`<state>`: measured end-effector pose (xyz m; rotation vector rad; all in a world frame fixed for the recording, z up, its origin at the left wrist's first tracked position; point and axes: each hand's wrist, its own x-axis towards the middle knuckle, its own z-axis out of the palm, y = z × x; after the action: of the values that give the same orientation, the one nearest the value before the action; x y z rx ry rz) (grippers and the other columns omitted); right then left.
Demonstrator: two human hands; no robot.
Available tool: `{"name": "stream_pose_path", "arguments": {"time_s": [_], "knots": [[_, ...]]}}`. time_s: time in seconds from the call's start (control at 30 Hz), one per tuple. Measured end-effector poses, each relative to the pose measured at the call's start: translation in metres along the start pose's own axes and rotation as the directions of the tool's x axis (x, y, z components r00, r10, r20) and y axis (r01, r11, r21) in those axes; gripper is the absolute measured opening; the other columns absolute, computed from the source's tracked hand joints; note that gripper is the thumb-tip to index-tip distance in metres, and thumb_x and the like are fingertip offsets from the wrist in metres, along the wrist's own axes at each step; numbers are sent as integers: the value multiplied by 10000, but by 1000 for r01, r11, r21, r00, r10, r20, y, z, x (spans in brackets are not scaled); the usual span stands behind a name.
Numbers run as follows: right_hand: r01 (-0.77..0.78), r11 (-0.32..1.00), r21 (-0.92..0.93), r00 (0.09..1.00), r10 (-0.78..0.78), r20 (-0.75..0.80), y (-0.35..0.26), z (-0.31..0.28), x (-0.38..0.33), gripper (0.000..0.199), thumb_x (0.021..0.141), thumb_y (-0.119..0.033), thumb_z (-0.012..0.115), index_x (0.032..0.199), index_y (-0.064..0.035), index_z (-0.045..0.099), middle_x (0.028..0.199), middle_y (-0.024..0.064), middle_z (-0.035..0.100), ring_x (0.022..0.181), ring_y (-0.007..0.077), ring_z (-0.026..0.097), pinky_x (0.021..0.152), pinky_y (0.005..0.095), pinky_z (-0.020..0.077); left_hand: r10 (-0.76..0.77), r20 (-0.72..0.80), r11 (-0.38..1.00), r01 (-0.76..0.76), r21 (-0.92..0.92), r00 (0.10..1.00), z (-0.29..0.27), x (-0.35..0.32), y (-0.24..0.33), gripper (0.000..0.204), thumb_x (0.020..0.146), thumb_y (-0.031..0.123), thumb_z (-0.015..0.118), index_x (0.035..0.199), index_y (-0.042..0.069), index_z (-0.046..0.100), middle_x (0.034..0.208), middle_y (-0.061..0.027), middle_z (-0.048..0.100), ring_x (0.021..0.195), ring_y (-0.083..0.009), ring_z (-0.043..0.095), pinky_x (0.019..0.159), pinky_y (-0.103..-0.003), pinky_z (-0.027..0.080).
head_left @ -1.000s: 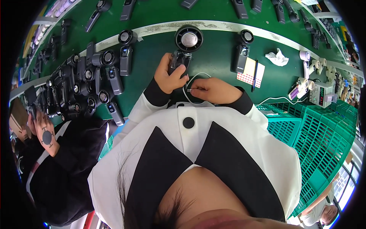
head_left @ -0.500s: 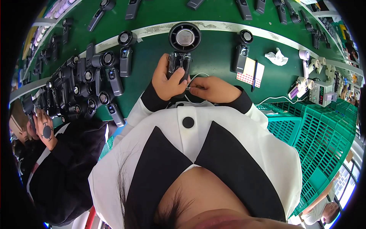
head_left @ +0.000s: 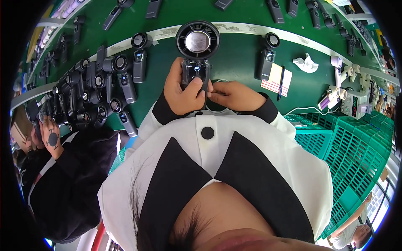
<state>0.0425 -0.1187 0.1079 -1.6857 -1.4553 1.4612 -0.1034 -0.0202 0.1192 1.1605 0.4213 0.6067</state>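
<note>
I hold a black handheld fan (head_left: pixel 197 50) upright over the green bench; its round head faces me and a small lit display glows on its handle. My left hand (head_left: pixel 181 90) is wrapped around the handle, thumb near the display. At the handle's lower end my right hand (head_left: pixel 234 95) pinches, with a thin white cable looping just behind it. What the right fingers grip is hidden.
Several more black fans (head_left: pixel 104 83) lie heaped at the left and singly along the bench (head_left: pixel 234 58). A fan (head_left: pixel 267 56), sticker sheet (head_left: pixel 275 79) and pen lie to the right. Green crates (head_left: pixel 356 150) stand at my right. A person in black (head_left: pixel 63 180) works at my left.
I have lifted the fan closer and higher; its head now looks larger. My right hand moved up to the handle's lower end, and the display is lit.
</note>
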Motion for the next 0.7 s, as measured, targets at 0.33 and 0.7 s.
{"name": "stream_pose_path", "arguments": {"time_s": [0.33,0.7], "knots": [[38,999,-15,999,-38,-2,-3,0,0,193,832,-218,480,823,-41,556,698,75,589,584,221,513,560,302,417,92,-11,994,-92,-53,996,3,-9,11,490,680,-47,345,1160,-26,248,742,-157,523,559,-182,506,515,-250,429],[71,993,-95,997,-69,25,-3,1,-3,208,830,-228,474,848,-42,565,712,95,599,596,253,534,560,325,422,199,-46,980,-199,20,979,9,-17,23,594,674,-45,351,1243,1,188,807,-177,520,595,-187,505,538,-255,429]]}}
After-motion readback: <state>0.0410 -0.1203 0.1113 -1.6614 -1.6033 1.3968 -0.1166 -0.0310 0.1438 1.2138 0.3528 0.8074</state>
